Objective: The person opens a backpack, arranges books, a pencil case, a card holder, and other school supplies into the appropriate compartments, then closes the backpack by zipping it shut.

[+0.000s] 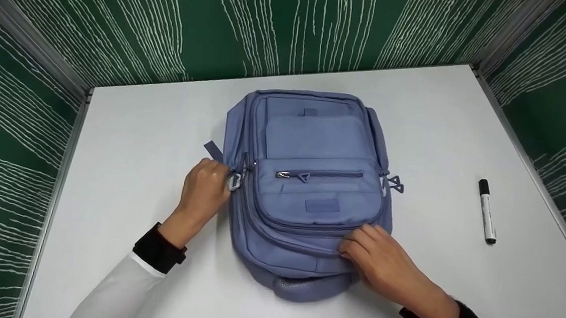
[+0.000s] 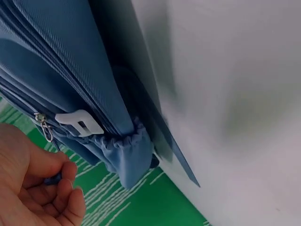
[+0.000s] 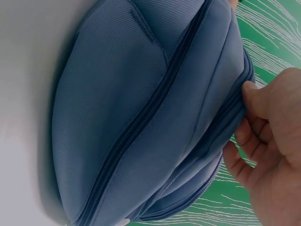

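A blue backpack (image 1: pixel 322 139) lies on the white table with its front pocket facing up. At its left side my left hand (image 1: pixel 205 185) pinches a zipper pull (image 2: pixel 54 179) between thumb and curled fingers. A metal zipper slider (image 2: pixel 41 117) and a white plastic tab (image 2: pixel 81 123) show close by in the left wrist view. My right hand (image 1: pixel 381 255) grips the fabric edge along a zipper seam at the lower right of the backpack. In the right wrist view the thumb (image 3: pixel 251 96) presses on that edge, fingers beneath it. Another long zipper (image 3: pixel 141 117) runs closed across the bag.
A black-and-white marker (image 1: pixel 487 211) lies on the table (image 1: pixel 447 131) to the right of the backpack. Green panels (image 1: pixel 283 27) with white wavy lines stand around the table. A strap end (image 1: pixel 213 150) sticks out at the backpack's left.
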`<state>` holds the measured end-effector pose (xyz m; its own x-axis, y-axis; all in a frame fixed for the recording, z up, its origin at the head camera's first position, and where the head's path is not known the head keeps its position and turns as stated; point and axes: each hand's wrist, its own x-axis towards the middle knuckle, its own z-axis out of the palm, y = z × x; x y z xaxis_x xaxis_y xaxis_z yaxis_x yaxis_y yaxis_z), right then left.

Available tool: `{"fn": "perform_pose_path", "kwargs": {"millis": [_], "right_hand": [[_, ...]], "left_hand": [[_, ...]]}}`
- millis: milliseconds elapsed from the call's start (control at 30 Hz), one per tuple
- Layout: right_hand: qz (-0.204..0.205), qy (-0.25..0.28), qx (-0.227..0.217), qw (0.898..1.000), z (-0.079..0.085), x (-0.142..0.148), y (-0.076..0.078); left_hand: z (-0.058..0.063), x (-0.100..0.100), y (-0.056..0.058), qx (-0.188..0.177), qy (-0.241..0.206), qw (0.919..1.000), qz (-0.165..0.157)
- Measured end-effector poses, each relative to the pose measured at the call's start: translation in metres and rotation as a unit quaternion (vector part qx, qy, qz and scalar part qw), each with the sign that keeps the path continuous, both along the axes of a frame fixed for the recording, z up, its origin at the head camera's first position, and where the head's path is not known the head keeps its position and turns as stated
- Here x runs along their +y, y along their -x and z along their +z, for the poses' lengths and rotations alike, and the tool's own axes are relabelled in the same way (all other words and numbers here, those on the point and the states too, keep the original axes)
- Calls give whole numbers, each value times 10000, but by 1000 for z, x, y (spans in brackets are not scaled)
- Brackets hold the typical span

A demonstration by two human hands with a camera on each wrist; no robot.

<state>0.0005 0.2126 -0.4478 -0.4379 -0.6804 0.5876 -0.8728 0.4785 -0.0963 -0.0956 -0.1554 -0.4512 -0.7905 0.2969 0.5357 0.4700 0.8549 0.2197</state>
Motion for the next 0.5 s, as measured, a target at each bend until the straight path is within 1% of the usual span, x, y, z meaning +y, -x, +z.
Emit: {"fn": "perform_pose_path", "kwargs": {"millis": [133, 333, 500], "right_hand": [[5, 17, 7, 10000, -1, -1, 0], [77, 99, -69, 9999, 0, -2, -1], [56, 74, -149, 9998, 1, -1, -2]], "left_hand": [[2, 0, 15, -187, 158, 9997, 97], [5, 1, 33, -484, 185, 9984, 225], [9, 4, 47, -653, 281, 9971, 270]]}}
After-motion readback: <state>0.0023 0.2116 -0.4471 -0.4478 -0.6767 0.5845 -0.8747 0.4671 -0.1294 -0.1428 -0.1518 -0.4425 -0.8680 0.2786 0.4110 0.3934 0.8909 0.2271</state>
